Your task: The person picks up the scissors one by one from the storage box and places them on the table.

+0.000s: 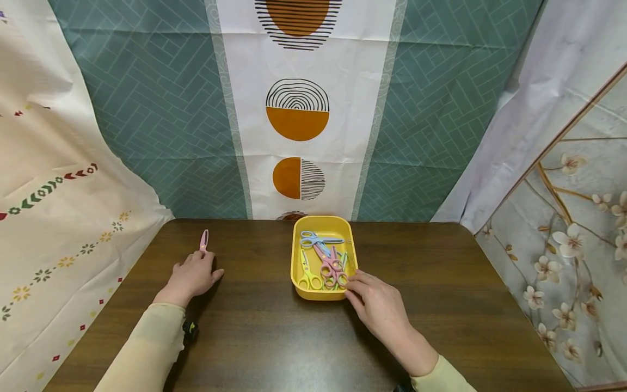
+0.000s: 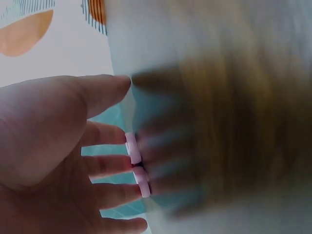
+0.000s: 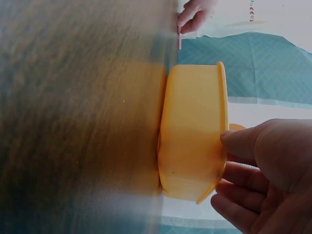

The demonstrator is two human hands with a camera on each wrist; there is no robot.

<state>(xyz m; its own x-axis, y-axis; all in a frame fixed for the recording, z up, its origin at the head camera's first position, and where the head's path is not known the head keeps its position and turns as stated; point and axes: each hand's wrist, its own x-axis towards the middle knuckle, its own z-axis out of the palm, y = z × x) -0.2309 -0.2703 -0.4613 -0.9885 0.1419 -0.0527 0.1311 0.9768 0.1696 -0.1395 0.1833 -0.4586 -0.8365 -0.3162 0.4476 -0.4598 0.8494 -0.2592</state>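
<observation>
At the far left of the table, my left hand (image 1: 192, 276) touches a pair of pink scissors (image 1: 204, 239), blade pointing away from me. In the left wrist view its fingers look straight, with the fingertips on the scissors' pink handle loops (image 2: 133, 148). My right hand (image 1: 379, 302) holds the near right corner of a yellow bin (image 1: 318, 295), thumb on the outer side of the rim. Inside the bin lie several scissors: yellow scissors (image 1: 305, 262) at left, blue scissors (image 1: 328, 240) across the far part, and pink scissors (image 1: 334, 256) overlapping others towards the right.
The dark wooden table (image 1: 274, 337) extends around the bin, with its far edge against a patterned curtain (image 1: 303, 179). A cream cloth (image 1: 63, 245) hangs at the left, and a flowered cloth (image 1: 563, 261) at the right.
</observation>
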